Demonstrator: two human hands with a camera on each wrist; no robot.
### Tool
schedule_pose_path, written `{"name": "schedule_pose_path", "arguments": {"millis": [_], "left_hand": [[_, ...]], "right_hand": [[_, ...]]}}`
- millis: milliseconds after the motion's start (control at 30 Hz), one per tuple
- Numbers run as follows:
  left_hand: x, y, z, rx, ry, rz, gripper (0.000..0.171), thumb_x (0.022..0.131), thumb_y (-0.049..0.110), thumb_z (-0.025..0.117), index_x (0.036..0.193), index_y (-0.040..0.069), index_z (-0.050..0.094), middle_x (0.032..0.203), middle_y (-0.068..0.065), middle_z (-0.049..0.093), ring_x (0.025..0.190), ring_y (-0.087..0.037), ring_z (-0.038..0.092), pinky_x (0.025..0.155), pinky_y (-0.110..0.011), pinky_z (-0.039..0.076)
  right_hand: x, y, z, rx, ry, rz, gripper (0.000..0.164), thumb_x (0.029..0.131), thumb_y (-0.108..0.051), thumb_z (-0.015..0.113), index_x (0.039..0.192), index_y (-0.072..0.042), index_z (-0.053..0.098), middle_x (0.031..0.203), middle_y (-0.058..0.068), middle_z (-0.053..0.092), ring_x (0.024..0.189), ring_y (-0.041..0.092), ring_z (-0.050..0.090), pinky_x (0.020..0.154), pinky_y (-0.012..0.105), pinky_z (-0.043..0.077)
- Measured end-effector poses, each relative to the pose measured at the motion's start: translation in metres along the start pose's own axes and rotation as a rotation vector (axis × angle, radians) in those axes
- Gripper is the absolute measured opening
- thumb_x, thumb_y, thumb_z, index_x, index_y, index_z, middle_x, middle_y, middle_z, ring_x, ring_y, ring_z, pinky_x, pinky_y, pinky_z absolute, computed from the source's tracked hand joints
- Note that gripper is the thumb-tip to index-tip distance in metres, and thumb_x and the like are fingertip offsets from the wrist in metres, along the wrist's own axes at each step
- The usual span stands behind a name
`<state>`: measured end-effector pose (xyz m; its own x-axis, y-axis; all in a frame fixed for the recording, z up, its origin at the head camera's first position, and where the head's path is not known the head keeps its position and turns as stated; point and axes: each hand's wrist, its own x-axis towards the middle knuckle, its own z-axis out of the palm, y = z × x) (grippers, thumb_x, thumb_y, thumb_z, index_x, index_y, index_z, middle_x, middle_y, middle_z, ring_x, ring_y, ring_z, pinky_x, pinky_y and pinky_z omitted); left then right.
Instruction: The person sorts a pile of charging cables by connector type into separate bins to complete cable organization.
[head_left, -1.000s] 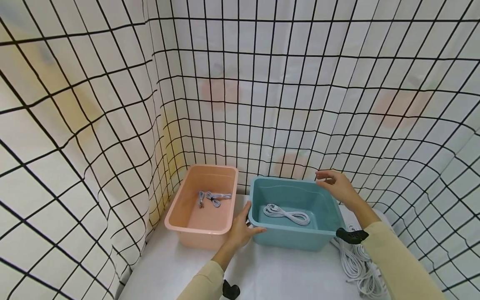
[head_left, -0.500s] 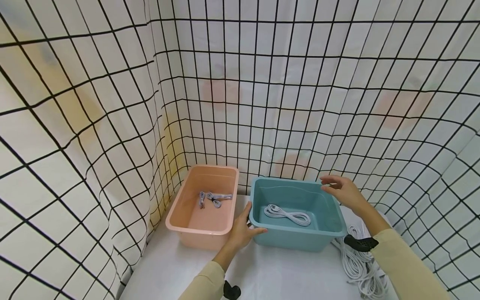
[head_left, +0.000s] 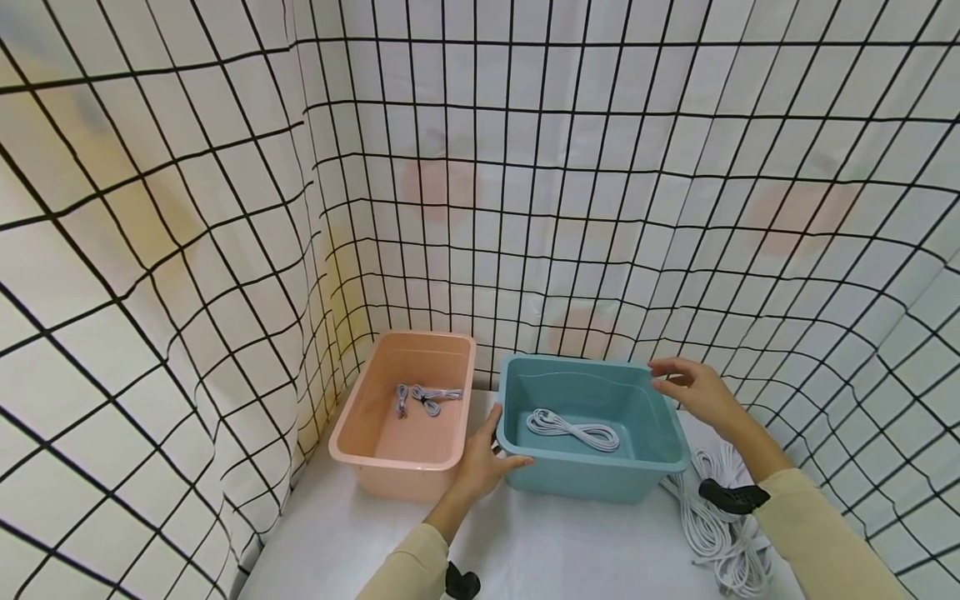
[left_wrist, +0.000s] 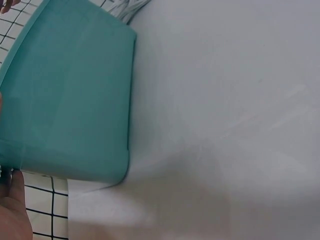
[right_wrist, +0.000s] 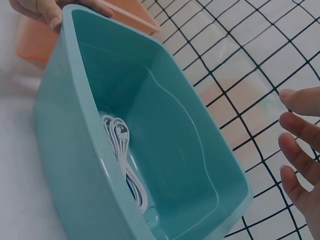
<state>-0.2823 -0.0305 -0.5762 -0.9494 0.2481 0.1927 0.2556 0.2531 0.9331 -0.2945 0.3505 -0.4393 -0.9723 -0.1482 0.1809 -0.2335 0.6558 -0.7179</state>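
Observation:
A teal plastic bin (head_left: 581,477) stands on the white table, with one looped white cable (head_left: 573,430) lying inside on its floor. At the bin's near left corner my left hand (head_left: 478,463) rests with thumb and fingers spread, the thumb along the front and the fingers along the left end. Beside the far right corner hovers my right hand (head_left: 699,392), fingers loosely bent and holding nothing; the right wrist view shows a gap between those fingertips (right_wrist: 289,141) and the rim. My left fingers are partly cut off in the left wrist view.
Left of the teal bin is a peach bin (head_left: 397,463) containing small bundled grey cables (head_left: 427,403). A heap of coiled white cables (head_left: 716,529) lies right of the teal bin, partly under the right forearm. Black netting (head_left: 525,208) over white cloth surrounds the table.
My right hand has drifted right and slightly nearer, from above the teal bin's far rim to beside its right corner. The left hand, bins and cables have stayed in place.

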Motion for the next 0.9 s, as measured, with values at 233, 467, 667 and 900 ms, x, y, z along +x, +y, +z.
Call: {"name": "schedule_pose_path", "arguments": {"millis": [233,467,667,900], "left_hand": [[-0.002,0.004,-0.001,-0.016,-0.001,-0.009,0.114,0.080,0.020,0.091,0.166,0.006,0.017,0.168,-0.013,0.023,0.146,-0.034,0.038,0.110,-0.037,0.044],[-0.003,0.004,0.000,-0.011,-0.004,-0.009,0.115,0.080,0.023,0.092,0.166,0.007,0.017,0.168,-0.013,0.023,0.145,-0.033,0.040,0.110,-0.036,0.044],[-0.002,0.005,0.000,-0.017,-0.007,-0.005,0.115,0.080,0.022,0.092,0.166,0.006,0.017,0.168,-0.013,0.023,0.146,-0.032,0.038,0.111,-0.035,0.043],[-0.002,0.005,-0.001,-0.036,-0.015,-0.001,0.114,0.080,0.019,0.091,0.165,0.005,0.016,0.168,-0.014,0.022,0.146,-0.033,0.038,0.111,-0.036,0.043]], "right_hand": [[-0.009,0.005,-0.003,-0.010,0.005,0.008,0.051,0.105,-0.033,0.064,0.143,0.001,0.057,0.133,0.024,0.061,0.113,0.040,0.063,0.084,0.047,0.057],[-0.023,0.016,-0.006,-0.024,0.039,-0.003,0.046,0.106,-0.026,0.064,0.141,0.002,0.057,0.131,0.024,0.063,0.111,0.039,0.065,0.089,0.060,0.055],[-0.038,0.025,-0.009,-0.021,0.067,-0.018,0.045,0.105,-0.025,0.065,0.141,0.002,0.058,0.127,0.021,0.065,0.103,0.010,0.065,0.085,0.037,0.057],[-0.056,0.036,-0.007,-0.007,0.083,0.004,0.046,0.106,-0.024,0.064,0.142,0.003,0.057,0.128,0.024,0.065,0.102,-0.003,0.059,0.081,0.024,0.054]]}}
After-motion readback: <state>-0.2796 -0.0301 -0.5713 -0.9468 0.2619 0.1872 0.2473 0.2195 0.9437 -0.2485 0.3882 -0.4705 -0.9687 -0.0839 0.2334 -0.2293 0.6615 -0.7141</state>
